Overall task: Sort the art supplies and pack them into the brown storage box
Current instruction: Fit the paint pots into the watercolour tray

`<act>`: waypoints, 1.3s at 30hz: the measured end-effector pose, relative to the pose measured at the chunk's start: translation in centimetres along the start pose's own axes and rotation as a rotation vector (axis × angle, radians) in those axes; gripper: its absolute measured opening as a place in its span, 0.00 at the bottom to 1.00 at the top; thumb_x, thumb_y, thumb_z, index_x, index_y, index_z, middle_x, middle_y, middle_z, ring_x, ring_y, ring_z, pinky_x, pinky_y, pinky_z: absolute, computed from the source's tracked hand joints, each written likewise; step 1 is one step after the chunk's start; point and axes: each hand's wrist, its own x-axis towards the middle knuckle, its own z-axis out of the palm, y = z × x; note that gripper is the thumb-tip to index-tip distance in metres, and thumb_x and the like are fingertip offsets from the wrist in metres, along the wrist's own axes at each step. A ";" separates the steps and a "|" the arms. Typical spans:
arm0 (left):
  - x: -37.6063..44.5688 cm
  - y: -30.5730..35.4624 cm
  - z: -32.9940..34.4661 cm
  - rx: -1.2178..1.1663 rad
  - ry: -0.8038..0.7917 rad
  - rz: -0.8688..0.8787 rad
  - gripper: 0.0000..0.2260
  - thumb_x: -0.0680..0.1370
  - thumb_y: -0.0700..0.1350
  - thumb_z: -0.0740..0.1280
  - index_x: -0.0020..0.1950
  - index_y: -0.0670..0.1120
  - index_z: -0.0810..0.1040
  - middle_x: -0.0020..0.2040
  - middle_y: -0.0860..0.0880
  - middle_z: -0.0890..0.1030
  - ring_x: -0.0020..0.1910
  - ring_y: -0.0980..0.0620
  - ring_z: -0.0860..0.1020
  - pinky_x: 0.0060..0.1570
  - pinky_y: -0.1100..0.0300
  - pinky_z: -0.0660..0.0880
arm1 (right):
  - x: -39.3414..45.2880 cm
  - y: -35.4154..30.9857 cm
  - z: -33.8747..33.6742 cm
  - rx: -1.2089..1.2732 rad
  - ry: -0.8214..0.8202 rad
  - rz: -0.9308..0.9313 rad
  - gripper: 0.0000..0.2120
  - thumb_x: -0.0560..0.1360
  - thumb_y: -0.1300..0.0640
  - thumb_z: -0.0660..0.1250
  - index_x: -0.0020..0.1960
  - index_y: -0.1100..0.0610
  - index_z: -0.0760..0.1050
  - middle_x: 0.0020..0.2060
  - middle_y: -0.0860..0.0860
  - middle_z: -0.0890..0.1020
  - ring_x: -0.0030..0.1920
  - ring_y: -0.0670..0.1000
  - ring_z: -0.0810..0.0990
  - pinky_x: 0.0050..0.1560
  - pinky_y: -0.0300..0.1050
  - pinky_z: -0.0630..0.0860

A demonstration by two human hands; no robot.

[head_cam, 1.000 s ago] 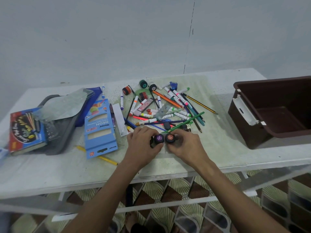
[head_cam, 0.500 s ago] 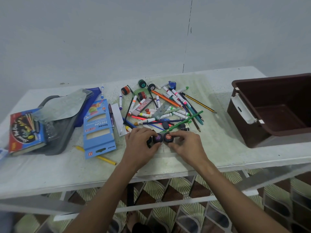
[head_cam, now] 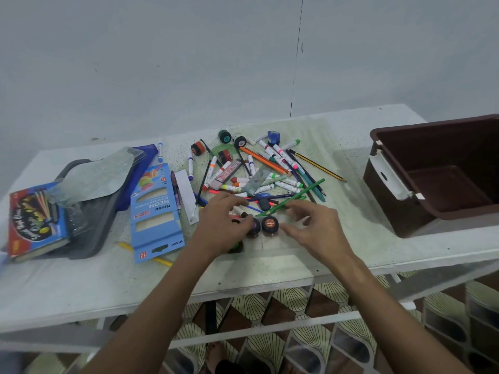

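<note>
Orange-lidded paint pot (head_cam: pixel 269 224) sits free beside the loosely open, empty right hand (head_cam: pixel 313 230), the left hand (head_cam: pixel 224 228) fingering a purple pot (head_cam: pixel 255 225); best grouped upright before crossing to the brown storage box (head_cam: pixel 437 174), well right.

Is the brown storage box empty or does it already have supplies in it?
Empty, as far as shown: the brown storage box has no lid on, and its visible floor is bare. The near corner is hidden.

White table (head_cam: pixel 81 287) stands against a plain grey wall (head_cam: pixel 162 63); a thin dark vertical line (head_cam: pixel 296 49) marks the wall. Beneath the table, white rails (head_cam: pixel 270 327) cross above a patterned floor (head_cam: pixel 270 300)
</note>
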 end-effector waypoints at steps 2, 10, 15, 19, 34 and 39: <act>1.8 0.2 -0.4 -0.021 -0.010 0.019 0.12 0.72 0.49 0.71 0.54 0.49 0.81 0.50 0.52 0.76 0.49 0.54 0.75 0.52 0.57 0.74 | 0.8 0.3 -1.1 0.010 0.052 0.017 0.19 0.67 0.57 0.77 0.57 0.52 0.80 0.46 0.44 0.82 0.44 0.39 0.78 0.40 0.29 0.74; 11.3 -0.1 0.0 0.014 -0.042 0.134 0.14 0.73 0.47 0.71 0.57 0.44 0.79 0.46 0.48 0.77 0.45 0.50 0.75 0.47 0.59 0.72 | 3.0 2.2 -2.4 -0.063 -0.063 0.155 0.32 0.63 0.49 0.80 0.65 0.52 0.75 0.54 0.45 0.79 0.48 0.43 0.76 0.41 0.27 0.69; 16.8 -0.5 1.1 0.056 -0.142 0.104 0.20 0.74 0.51 0.70 0.64 0.46 0.75 0.56 0.45 0.75 0.52 0.52 0.75 0.49 0.62 0.67 | 3.3 2.3 -1.6 -0.089 -0.064 0.211 0.32 0.63 0.48 0.79 0.64 0.53 0.76 0.48 0.48 0.80 0.47 0.46 0.77 0.42 0.37 0.74; 20.5 -0.7 2.2 0.048 -0.157 0.147 0.21 0.75 0.51 0.70 0.66 0.48 0.74 0.56 0.45 0.74 0.55 0.49 0.75 0.50 0.62 0.65 | 3.4 2.2 -1.5 -0.109 -0.080 0.213 0.31 0.63 0.46 0.79 0.64 0.51 0.76 0.48 0.47 0.78 0.46 0.46 0.76 0.44 0.41 0.75; 25.9 -0.9 5.2 0.134 -0.281 0.203 0.16 0.75 0.45 0.69 0.61 0.40 0.76 0.54 0.40 0.80 0.53 0.41 0.77 0.47 0.57 0.69 | 4.8 2.1 -2.7 -0.086 -0.231 0.218 0.18 0.74 0.52 0.71 0.63 0.53 0.78 0.47 0.52 0.80 0.42 0.47 0.76 0.42 0.35 0.71; 24.9 -0.8 5.3 0.006 -0.232 0.155 0.17 0.72 0.44 0.71 0.59 0.43 0.77 0.54 0.44 0.79 0.48 0.51 0.74 0.47 0.61 0.67 | 4.8 2.6 -2.4 0.007 -0.197 0.219 0.12 0.72 0.53 0.74 0.53 0.54 0.80 0.33 0.49 0.73 0.33 0.45 0.70 0.39 0.44 0.70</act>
